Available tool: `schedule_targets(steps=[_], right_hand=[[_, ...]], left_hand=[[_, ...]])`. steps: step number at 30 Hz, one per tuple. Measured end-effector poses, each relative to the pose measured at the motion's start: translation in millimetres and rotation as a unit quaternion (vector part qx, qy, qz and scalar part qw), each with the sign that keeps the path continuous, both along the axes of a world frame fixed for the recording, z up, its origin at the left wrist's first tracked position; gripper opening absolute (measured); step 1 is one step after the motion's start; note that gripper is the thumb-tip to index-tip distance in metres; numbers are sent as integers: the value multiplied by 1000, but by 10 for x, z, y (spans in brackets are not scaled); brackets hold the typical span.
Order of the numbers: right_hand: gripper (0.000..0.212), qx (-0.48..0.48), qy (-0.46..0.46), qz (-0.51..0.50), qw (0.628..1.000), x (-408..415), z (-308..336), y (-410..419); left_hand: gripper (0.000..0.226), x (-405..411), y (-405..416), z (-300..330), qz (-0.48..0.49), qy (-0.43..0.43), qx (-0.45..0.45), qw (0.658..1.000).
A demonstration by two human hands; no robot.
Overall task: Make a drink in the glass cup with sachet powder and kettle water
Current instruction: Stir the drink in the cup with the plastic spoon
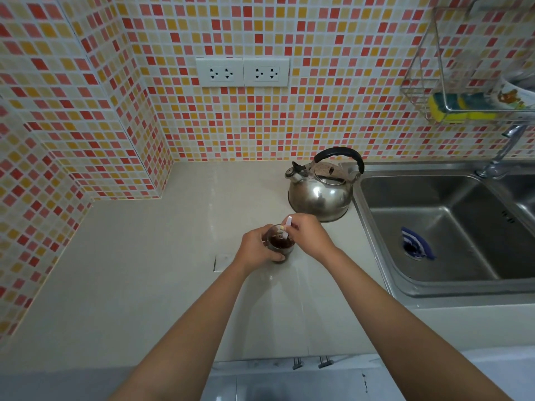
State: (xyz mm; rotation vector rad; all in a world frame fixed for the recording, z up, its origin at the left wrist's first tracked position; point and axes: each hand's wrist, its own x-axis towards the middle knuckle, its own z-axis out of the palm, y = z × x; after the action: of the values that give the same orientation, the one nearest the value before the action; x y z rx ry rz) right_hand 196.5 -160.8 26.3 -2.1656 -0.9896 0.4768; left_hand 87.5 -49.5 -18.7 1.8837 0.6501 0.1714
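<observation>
Left hand (256, 246) wraps the clear glass cup of dark drink (280, 243); right hand (308, 234) pinches 1 thin white stirrer (287, 224). Stir gently, cup braced on the pale countertop (173, 256), keeping liquid below the rim.

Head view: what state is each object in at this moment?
Glass cup: upright, holds dark liquid.
Kettle: upright on counter, lid on.
Left hand: gripping the cup.
Right hand: pinching a white stick dipped in the cup.
Sink: tap not running.
</observation>
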Motion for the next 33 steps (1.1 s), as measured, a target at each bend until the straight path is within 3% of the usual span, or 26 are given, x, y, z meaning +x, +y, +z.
schedule_targets(steps=[11, 15, 22, 28, 33], right_hand=[[14, -12, 2, 7, 1000, 38, 17, -23], [14, 3, 41, 9, 999, -61, -33, 0], [15, -19, -3, 9, 1000, 7, 25, -24], [14, -4, 36, 18, 999, -97, -16, 25], [12, -27, -15, -13, 999, 18, 5, -18]], left_hand=[[52, 4, 5, -4, 3, 0, -4, 1000], [49, -11, -2, 1, 5, 2, -7, 1000], [51, -4, -2, 11, 6, 1, -6, 1000], [53, -9, -9, 19, 6, -1, -13, 1000], [51, 0, -7, 18, 5, 1, -10, 1000]])
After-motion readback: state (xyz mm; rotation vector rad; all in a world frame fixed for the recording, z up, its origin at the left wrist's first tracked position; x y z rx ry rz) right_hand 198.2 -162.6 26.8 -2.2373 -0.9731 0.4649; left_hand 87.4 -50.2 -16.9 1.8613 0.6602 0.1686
